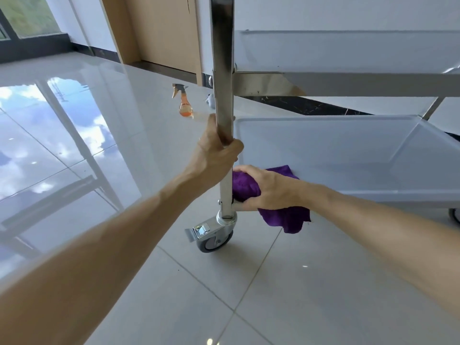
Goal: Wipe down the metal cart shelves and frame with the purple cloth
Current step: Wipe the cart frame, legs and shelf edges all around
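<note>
The purple cloth [251,186] is bunched in the right hand [271,189], pressed against the foot of the cart's corner post [222,70] where the lower shelf [348,145] rim meets it. The right fingers curl over the top of the wad with the thumb under it at the rim's edge; a loose tail of fabric hangs below the hand, off the shelf front. The left hand [216,150] is clenched round the same post, directly above the right fingers, with a short bare stretch of post between the two hands.

The post's long axis runs vertical, up out of frame past the upper shelf [348,51]. From the cloth-bearing fingers the unwiped run of post lies straight above, blocked partway by the left grip; the lower shelf tray lies to their right and beyond. The right hand is the nearer to both surfaces.

Judgement: the frame's lower corner is the step in hand. An upward stroke would require the left hand to shift; a sideways sweep into the tray would not.

Just below the fingers sits the caster [215,236] with its brake tab. Well beyond the left hand, an orange spray bottle [185,103] stands on the tiled floor [298,282].
</note>
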